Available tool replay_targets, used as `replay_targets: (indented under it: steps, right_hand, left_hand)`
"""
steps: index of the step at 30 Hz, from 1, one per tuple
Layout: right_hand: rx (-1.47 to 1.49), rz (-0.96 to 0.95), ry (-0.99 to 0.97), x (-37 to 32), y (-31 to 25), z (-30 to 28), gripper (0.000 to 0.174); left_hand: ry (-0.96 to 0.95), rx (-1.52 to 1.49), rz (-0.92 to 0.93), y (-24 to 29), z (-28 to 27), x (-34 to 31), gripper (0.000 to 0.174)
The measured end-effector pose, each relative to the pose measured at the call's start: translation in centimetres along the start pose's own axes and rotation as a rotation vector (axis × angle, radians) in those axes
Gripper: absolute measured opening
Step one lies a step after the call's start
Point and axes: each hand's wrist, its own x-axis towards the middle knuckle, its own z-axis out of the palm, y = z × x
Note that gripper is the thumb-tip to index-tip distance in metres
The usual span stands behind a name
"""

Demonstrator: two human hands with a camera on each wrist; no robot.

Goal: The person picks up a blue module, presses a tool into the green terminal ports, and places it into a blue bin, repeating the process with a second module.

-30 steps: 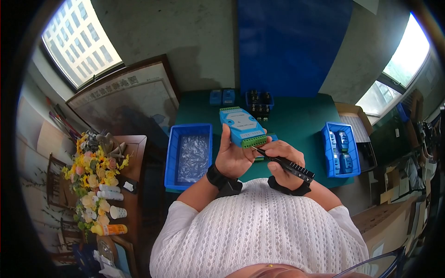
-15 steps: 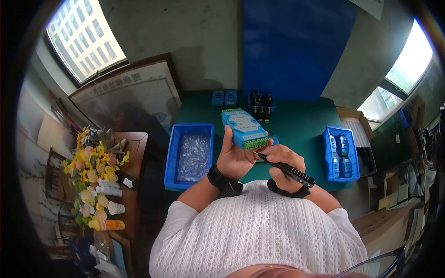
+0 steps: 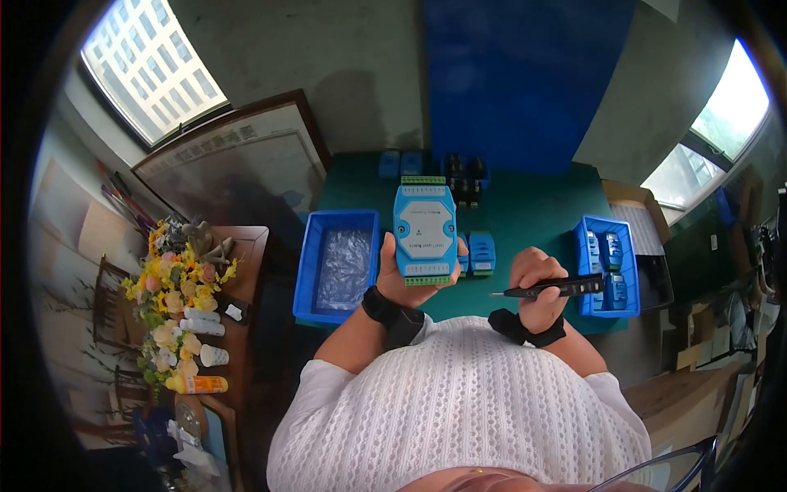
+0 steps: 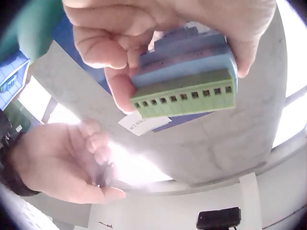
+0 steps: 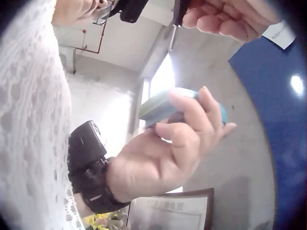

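Observation:
My left hand [image 3: 400, 289] holds a blue module [image 3: 425, 225] with green terminal blocks at both ends, its labelled grey face turned up in the head view. In the left wrist view one green terminal block [image 4: 184, 96] faces the camera with its row of square openings, and thumb and fingers grip the housing's sides. To the right, apart from the module, my right hand [image 3: 534, 267] grips a black screwdriver [image 3: 574, 286]. Its thin metal tip points left. In the right wrist view the screwdriver's shaft [image 5: 173, 37] shows below the curled fingers.
Blue modules [image 3: 482, 252] lie on the green table [image 3: 525, 197] behind the hands. A blue bin [image 3: 302, 271] with clear plastic stands left; another bin [image 3: 608, 311] with modules stands right. Black parts [image 3: 466, 193] and two more blue modules [image 3: 400, 164] sit at the back.
The screwdriver has moved away from the terminal block, to the right with my right hand. My left hand has turned the module straighter and raised its face toward the head camera.

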Motion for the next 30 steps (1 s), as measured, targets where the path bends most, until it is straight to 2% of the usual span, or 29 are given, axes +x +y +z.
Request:
replay_targets:
  steps: [1,4,7,10,11,13,14,17,19,20,21,22,24,27,30]
  right_hand:
    - [0.005,0.025,0.010,-0.4,0.0,-1.1,0.049]
    - [-0.060,0.128,0.067,-0.9,-0.5,-3.6,0.046]
    - [-0.184,0.186,0.172,-1.1,-1.2,-5.7,0.035]
    - [-0.398,0.157,0.241,-1.0,-1.4,-7.6,0.024]
    - [-0.446,0.195,0.222,-1.1,-1.9,-8.4,0.017]
    - [-0.383,0.278,0.276,-1.5,-2.2,-9.6,0.014]
    - [-0.351,0.316,0.305,-1.6,-2.4,-10.3,0.014]
    - [-0.294,0.393,0.227,-2.6,-2.4,-12.5,0.016]
    - [-0.278,0.397,0.168,-3.2,-1.6,-13.8,0.019]
    - [-0.639,0.399,0.038,-3.2,-2.1,-14.2,0.023]
    - [-0.635,0.275,-0.011,-3.0,-1.4,-14.4,0.032]
    - [-0.670,0.290,-0.139,-2.5,-1.4,-14.8,0.038]
    - [-0.818,0.320,-0.384,-1.9,-1.6,-15.1,0.043]
    - [-0.973,0.346,-0.535,-2.4,-1.5,-14.8,0.042]
    - [-0.997,0.391,-0.591,-3.0,-0.6,-15.3,0.043]
  left_hand:
    - [-0.021,0.089,0.037,-0.2,0.4,0.5,0.088]
    - [0.157,0.142,0.011,-1.2,0.2,0.5,0.097]
    - [0.185,0.286,-0.107,-1.7,-0.9,0.5,0.099]
    - [0.318,0.584,-0.157,-2.8,-0.7,1.4,0.096]
    - [0.337,0.718,-0.140,-3.2,-0.3,1.9,0.090]
    - [0.367,0.988,-0.102,-4.0,0.3,3.2,0.079]
    - [0.366,1.163,-0.094,-4.4,-0.2,3.5,0.081]
    - [0.372,1.713,-0.052,-5.7,-0.9,4.8,0.083]
    - [0.319,1.915,0.035,-6.8,-1.0,5.5,0.081]
    - [0.276,2.000,0.086,-7.6,-1.0,6.0,0.080]
    - [0.229,2.048,0.083,-8.3,-0.9,6.4,0.080]
    - [0.139,2.104,0.099,-8.8,-1.1,6.9,0.080]
    - [0.015,2.123,0.009,-9.9,-0.5,8.0,0.076]
    - [-0.134,2.134,-0.130,-11.3,0.3,8.9,0.071]
    - [-0.168,2.119,-0.170,-12.1,0.3,9.7,0.068]
